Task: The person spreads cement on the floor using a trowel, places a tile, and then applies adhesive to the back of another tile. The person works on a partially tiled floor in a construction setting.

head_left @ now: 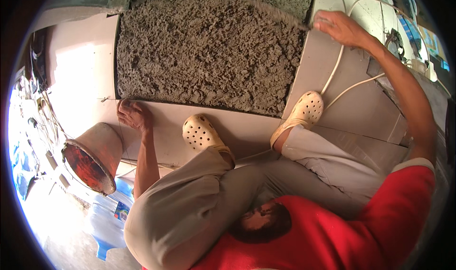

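Note:
A rough bed of wet grey mortar [209,56] fills a rectangular gap between light floor tiles. At its near left corner, my left hand [135,115] rests on the tile edge with its fingers bent together; whatever they hold, if anything, is hidden. My right hand [339,28] is at the far right edge of the mortar, fingers curled closed. A narrow, blurred grey strip [280,14] crosses the mortar's far right part and ends beside those fingers. Whether the hand grips it is not clear.
A dirty bucket [102,146] lies tilted at the left, beside a large clear-blue plastic bottle [102,222]. My feet, in cream clogs [202,131], stand on the near tiles [166,118]. White cables [339,61] run over the right-hand tiles. Tangled wires [47,108] are at far left.

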{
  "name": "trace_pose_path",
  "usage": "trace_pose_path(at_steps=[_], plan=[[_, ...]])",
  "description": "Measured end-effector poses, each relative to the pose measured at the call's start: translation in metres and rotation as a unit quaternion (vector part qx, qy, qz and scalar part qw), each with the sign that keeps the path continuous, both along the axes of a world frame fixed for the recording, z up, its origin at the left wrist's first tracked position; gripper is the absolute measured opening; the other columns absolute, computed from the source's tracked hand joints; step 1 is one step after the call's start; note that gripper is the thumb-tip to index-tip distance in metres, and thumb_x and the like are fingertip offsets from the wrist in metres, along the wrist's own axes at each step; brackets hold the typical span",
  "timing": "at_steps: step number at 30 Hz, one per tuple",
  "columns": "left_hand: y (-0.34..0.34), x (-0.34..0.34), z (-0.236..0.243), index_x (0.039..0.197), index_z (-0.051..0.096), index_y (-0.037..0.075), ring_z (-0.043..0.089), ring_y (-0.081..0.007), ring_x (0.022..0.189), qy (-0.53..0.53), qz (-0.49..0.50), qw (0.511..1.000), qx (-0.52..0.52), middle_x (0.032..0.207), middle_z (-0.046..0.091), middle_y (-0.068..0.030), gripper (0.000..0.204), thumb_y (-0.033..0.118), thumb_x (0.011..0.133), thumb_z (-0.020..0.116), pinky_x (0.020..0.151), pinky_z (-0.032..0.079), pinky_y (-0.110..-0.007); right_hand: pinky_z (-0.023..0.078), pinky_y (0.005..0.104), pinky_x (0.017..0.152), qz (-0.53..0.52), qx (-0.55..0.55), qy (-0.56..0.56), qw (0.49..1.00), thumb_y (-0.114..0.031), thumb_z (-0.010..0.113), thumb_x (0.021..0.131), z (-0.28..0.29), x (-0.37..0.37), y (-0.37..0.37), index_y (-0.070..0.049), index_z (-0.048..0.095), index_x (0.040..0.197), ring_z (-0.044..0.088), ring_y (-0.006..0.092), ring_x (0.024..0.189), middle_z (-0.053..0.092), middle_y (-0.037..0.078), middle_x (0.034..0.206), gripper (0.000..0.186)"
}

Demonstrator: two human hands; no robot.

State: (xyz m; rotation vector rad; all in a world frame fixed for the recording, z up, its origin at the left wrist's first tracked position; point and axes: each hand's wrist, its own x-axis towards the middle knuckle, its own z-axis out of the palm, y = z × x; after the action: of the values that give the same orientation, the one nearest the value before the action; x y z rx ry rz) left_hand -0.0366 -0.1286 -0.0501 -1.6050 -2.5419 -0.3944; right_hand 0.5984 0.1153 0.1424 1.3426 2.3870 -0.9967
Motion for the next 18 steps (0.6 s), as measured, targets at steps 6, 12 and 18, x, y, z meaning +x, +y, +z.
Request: trace_pose_path(at_steps=[6,12,18], plan=[[0.016,-0.010,0.080,0.130,0.059,0.002,0.053,-0.0389,0.128,-0.191,-0.048,0.970,-0.140,0.131,0.060,-0.0208,0.033,0.015,0.100,0.064,0.110,0.042,-0.050,0.050,0.0530,0.086,0.126,-0.071,-0.005,0.989,-0.035,0.054,0.108,-0.007,0.002,-0.025,0.001,0.064,0.106,0.064,0.0432,0.096,0.066,0.023,0.098,0.037],[0.046,0.004,0.228,0.133,0.058,0.004,0.058,-0.0399,0.129,-0.205,-0.224,0.909,-0.286,0.140,0.055,-0.0230,0.032,0.016,0.103,0.064,0.110,0.047,-0.048,0.049,0.0505,0.082,0.084,-0.040,0.063,0.994,-0.035,0.055,0.107,-0.065,0.010,0.019,-0.002,0.065,0.100,0.064,0.0366,0.088,0.063,0.018,0.091,0.035],[0.082,0.039,0.270,0.131,0.059,0.005,0.058,-0.0396,0.130,-0.212,-0.226,0.904,-0.293,0.139,0.057,-0.0199,0.029,0.014,0.104,0.064,0.111,0.047,-0.046,0.047,0.0521,0.084,0.076,0.075,0.039,0.994,-0.041,0.055,0.108,-0.069,0.043,0.096,-0.002,0.065,0.107,0.064,0.0382,0.091,0.066,0.020,0.094,0.041]])
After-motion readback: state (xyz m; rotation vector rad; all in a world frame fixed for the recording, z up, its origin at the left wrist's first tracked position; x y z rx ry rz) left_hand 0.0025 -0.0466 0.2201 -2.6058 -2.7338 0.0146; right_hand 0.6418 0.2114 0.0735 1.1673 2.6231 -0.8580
